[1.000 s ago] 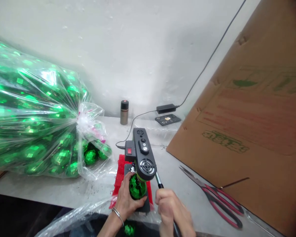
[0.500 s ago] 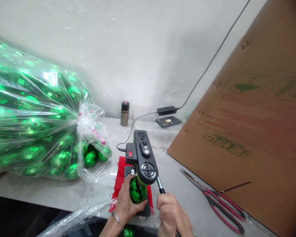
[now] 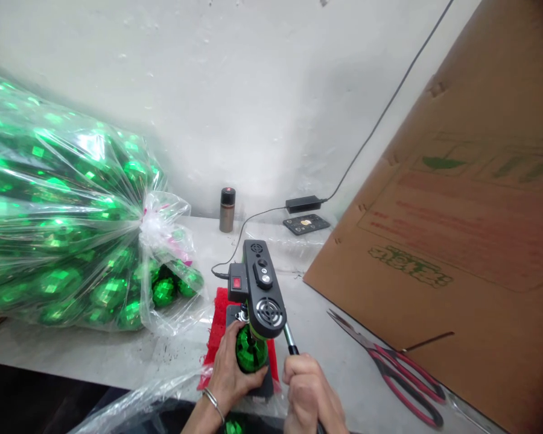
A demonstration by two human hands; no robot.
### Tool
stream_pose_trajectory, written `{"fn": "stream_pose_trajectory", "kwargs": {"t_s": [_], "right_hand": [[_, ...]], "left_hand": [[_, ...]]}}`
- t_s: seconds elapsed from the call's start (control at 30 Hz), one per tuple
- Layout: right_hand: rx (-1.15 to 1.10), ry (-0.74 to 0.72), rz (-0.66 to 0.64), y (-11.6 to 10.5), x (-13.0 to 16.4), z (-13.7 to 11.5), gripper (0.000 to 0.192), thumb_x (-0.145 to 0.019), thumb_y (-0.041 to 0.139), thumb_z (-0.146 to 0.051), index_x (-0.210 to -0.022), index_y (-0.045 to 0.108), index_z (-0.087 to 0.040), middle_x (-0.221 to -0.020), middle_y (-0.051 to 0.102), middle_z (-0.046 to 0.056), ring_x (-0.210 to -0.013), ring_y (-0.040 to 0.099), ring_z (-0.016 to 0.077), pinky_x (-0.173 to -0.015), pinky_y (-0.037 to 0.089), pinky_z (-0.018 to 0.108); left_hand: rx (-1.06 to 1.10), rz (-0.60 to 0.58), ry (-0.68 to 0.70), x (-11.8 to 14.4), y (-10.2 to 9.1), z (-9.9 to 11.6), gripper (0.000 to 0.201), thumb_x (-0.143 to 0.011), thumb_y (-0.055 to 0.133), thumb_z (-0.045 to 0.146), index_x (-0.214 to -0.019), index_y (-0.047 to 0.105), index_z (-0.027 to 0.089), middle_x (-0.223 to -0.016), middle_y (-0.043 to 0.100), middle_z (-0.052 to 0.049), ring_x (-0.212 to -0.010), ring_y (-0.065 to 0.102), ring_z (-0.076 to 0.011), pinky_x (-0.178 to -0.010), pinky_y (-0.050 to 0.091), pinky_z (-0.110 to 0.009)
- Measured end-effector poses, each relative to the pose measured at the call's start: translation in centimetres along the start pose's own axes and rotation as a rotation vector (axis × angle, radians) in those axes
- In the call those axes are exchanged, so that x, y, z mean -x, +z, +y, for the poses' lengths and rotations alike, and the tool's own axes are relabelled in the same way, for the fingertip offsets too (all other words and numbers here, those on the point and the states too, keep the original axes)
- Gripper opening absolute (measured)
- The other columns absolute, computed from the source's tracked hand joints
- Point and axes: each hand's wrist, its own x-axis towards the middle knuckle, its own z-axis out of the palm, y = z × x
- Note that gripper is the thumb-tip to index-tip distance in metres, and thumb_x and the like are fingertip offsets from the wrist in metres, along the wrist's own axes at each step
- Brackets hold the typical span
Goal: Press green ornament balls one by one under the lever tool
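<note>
A shiny green faceted ball (image 3: 252,351) sits under the head of a small black bench drill press (image 3: 263,289). My left hand (image 3: 232,361) is closed around the ball from the left, thumb at its front. My right hand (image 3: 308,386) is wrapped round the black grip of the machine's lever (image 3: 290,339), which slopes down to the right. The tool tip under the machine's head is mostly hidden by the head and the ball. The machine's base stands on a red cloth (image 3: 218,319). Below my left wrist, part of another green ball (image 3: 234,427) shows.
A tied clear plastic bag (image 3: 72,229) full of green balls lies at the left. Large scissors (image 3: 391,367) lie on the right beside a cardboard box (image 3: 457,241). Behind stand a small bottle (image 3: 227,210), a power adapter (image 3: 304,204) with its cable, and a phone (image 3: 306,224).
The whole view has shifted slightly. Both hands keep their holds on the ball and the lever, with hardly any visible movement.
</note>
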Motion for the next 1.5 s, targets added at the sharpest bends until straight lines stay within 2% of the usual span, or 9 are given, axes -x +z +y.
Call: {"fn": "stream_pose_trajectory", "kwargs": {"t_s": [0.43,0.67,0.9,1.07,1.17,1.33,1.43,1.5], "right_hand": [[-0.021,-0.062,-0.079,-0.8,0.3,1.3,0.031,-0.103,0.044,-0.005,-0.078,0.046,-0.022,-0.071,0.051,-0.003,-0.059,0.046,0.0093,-0.055,0.036,0.024],[-0.013,-0.043,-0.044,-0.4,0.4,1.1,0.031,-0.104,0.043,-0.006,-0.078,0.047,-0.022,-0.072,0.05,-0.004,-0.06,0.046,0.0095,-0.057,0.037,0.024],[0.028,-0.072,-0.018,-0.4,0.4,1.4,0.032,-0.106,0.041,-0.008,-0.077,0.045,-0.022,-0.072,0.051,-0.005,-0.061,0.048,0.0087,-0.064,0.043,0.025],[0.088,-0.154,0.042,0.3,2.0,2.1,0.035,-0.107,0.041,-0.009,-0.074,0.043,-0.022,-0.071,0.049,-0.006,-0.058,0.046,0.0083,-0.077,0.049,0.027],[0.076,-0.037,0.082,0.7,2.4,1.1,0.036,-0.106,0.04,-0.006,-0.074,0.041,-0.022,-0.071,0.048,-0.005,-0.06,0.046,0.0094,-0.079,0.049,0.029],[0.008,0.169,0.05,0.4,-0.6,-1.8,0.035,-0.107,0.048,-0.01,-0.074,0.048,-0.021,-0.069,0.052,-0.003,-0.058,0.049,0.0097,-0.058,0.037,0.027],[-0.04,0.212,0.001,0.0,-2.6,-2.4,0.034,-0.109,0.049,-0.013,-0.076,0.051,-0.021,-0.068,0.054,-0.002,-0.058,0.051,0.0099,-0.058,0.038,0.027],[-0.062,0.181,-0.032,-0.2,-3.2,-2.1,0.034,-0.109,0.049,-0.012,-0.076,0.051,-0.021,-0.069,0.054,-0.002,-0.06,0.052,0.0093,-0.058,0.039,0.025]], "left_hand": [[0.006,0.02,0.018,0.0,0.3,-0.7,0.084,-0.062,0.09,0.028,-0.14,0.061,0.015,-0.134,0.073,-0.019,-0.126,0.072,-0.0422,-0.111,0.06,-0.062],[-0.002,0.033,0.025,0.0,0.3,-0.3,0.085,-0.061,0.091,0.025,-0.139,0.06,0.015,-0.136,0.073,-0.02,-0.126,0.072,-0.0419,-0.112,0.059,-0.062],[-0.034,0.041,0.045,-0.1,0.0,0.4,0.083,-0.061,0.089,0.027,-0.137,0.061,0.014,-0.136,0.073,-0.022,-0.127,0.073,-0.0436,-0.11,0.061,-0.064],[-0.043,0.048,0.05,-0.1,0.2,0.3,0.082,-0.061,0.089,0.029,-0.136,0.062,0.013,-0.136,0.073,-0.023,-0.127,0.073,-0.0442,-0.109,0.061,-0.065],[-0.036,0.056,0.059,-0.1,0.3,0.1,0.081,-0.062,0.089,0.029,-0.136,0.062,0.013,-0.135,0.074,-0.023,-0.127,0.073,-0.044,-0.109,0.061,-0.064],[-0.008,0.048,0.044,0.1,0.2,-0.1,0.082,-0.062,0.088,0.029,-0.138,0.062,0.015,-0.136,0.074,-0.021,-0.129,0.072,-0.0432,-0.111,0.06,-0.063],[0.011,0.029,0.017,0.1,0.0,0.0,0.083,-0.062,0.089,0.029,-0.139,0.061,0.014,-0.139,0.072,-0.022,-0.132,0.07,-0.0437,-0.114,0.057,-0.064],[0.033,0.015,-0.011,0.0,0.0,0.1,0.082,-0.065,0.088,0.031,-0.14,0.06,0.014,-0.139,0.072,-0.022,-0.132,0.07,-0.0431,-0.115,0.057,-0.063]]}}
